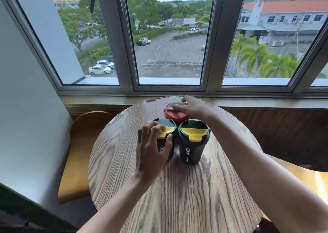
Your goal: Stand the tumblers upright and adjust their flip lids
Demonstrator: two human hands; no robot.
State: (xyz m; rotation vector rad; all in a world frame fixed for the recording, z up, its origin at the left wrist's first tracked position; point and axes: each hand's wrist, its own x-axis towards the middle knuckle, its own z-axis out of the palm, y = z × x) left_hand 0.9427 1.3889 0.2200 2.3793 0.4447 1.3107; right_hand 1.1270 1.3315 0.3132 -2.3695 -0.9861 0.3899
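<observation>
My left hand [152, 149] wraps the left dark tumbler [166, 149], fingers curled round its side and thumb up by the yellow flip lid [164, 133], so it is holding that cup. My right hand [192, 107] reaches past the others and lies flat on the red tumbler [174, 114], fingertips [176, 106] on its pale flip lid [173, 106]; I cannot tell whether it grips or only presses. All three cups stand upright, long axes vertical, bunched together near the far middle of the round table [177, 188], the red one behind the two dark ones. The right dark tumbler [192, 145] stands free between my hands, its yellow lid tab toward me. I judge the lids are what remains. The window sill [99, 101] lies close behind the red cup; open room lies toward me.
</observation>
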